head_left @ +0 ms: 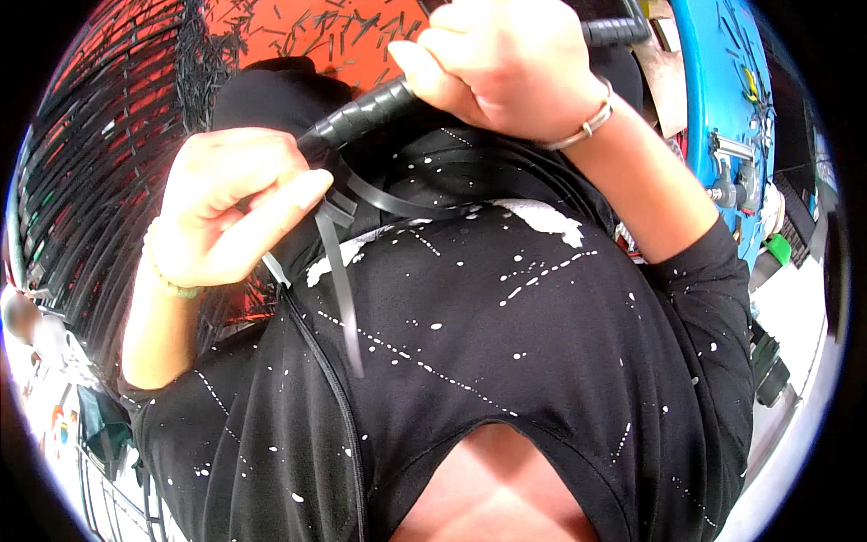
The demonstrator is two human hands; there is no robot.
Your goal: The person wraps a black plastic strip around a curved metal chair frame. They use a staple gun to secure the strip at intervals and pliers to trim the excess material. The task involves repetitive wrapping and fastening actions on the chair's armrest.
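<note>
A black rod (366, 113) wrapped in overlapping dark bands runs slantwise in front of my body. My right hand (506, 68) is closed around its middle, thumb lying along it. My left hand (230, 203) is at the rod's lower left end, thumb and fingers pinched on a flat black strip (339, 289) that hangs down over my black top. Another stretch of flat strip (388, 199) curves away to the right below the rod. My left fingers partly hide how the strip and the rod's end meet.
Many long black strips (99, 154) lie heaped at the left. Short black offcuts lie scattered over an orange-red surface (271, 36) ahead. At the right, a blue table (713, 81) carries a metal clamp-like fixture (736, 172) and a yellow-handled tool (750, 83).
</note>
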